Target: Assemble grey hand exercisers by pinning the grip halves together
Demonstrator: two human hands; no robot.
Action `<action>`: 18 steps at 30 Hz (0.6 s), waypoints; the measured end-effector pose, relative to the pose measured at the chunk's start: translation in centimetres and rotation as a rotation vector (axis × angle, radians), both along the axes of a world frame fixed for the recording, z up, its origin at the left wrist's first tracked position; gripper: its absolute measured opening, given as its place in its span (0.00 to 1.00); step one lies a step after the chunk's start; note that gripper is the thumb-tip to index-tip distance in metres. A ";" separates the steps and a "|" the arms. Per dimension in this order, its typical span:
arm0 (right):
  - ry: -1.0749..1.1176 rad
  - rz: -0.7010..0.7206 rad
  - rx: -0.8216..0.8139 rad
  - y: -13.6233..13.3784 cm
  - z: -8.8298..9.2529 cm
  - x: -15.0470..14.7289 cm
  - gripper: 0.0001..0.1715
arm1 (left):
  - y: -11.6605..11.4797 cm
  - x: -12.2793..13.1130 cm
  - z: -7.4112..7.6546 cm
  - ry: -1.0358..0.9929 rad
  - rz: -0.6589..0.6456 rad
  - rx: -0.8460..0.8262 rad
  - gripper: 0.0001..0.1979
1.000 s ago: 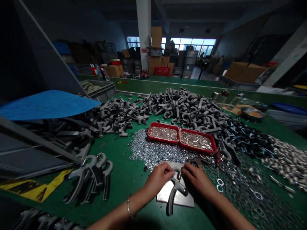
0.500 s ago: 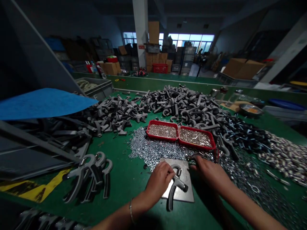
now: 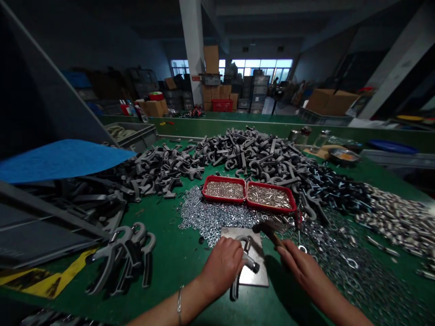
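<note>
1. Two red trays touch end to end: the left tray (image 3: 224, 199) full of tiny metal bits, the right tray (image 3: 270, 208) of slim metal pins.
2. The clamp (image 3: 250, 261), grey with a coil spring and dark-lined handle, lies on a metal plate (image 3: 261, 277) atop the green surface (image 3: 173, 267).
3. The left hand's (image 3: 222, 263) grip is closed over it; the right hand's (image 3: 299, 263) is wrapped round a hammer (image 3: 271, 232).

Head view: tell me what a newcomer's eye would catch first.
Probably the two red trays of small metal pieces near the centre, before a sprawling heap of grey parts. Next, the bright blue sheet at the left, then the hammer held in the right grip.
</note>
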State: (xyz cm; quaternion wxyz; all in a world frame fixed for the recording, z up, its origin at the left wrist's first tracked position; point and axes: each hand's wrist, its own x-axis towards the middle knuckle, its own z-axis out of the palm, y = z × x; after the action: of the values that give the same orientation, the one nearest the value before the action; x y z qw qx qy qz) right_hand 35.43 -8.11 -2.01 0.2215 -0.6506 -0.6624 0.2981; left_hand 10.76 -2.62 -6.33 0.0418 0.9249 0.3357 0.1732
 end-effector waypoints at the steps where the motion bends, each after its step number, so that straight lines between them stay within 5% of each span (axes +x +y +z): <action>1: -0.007 0.023 -0.045 0.0 0.5 -0.5 0.19 | -0.4 0.0 0.4 -0.001 0.020 -0.031 0.08; 5: -0.076 0.127 -0.192 0.4 1.6 -1.7 0.22 | -2.4 0.1 0.9 -0.047 0.150 -0.182 0.16; 10: -0.086 0.163 -0.149 0.1 2.0 -2.8 0.22 | -3.8 0.3 -1.2 -0.121 0.364 -0.309 0.40; 13: -0.125 0.173 -0.198 -0.3 1.7 -3.0 0.21 | -4.0 0.4 -1.8 -0.149 0.408 -0.374 0.43; 18: 0.258 -0.020 -0.407 -1.4 -0.1 -1.0 0.33 | -2.7 0.5 -0.3 -0.294 0.369 -0.474 0.40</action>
State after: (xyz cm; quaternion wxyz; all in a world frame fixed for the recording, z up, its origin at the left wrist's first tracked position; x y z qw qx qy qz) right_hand 34.43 -9.55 -2.09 0.1714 -0.6449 -0.5485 0.5038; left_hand 11.30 -5.36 -6.62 0.2716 0.7781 0.5191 0.2267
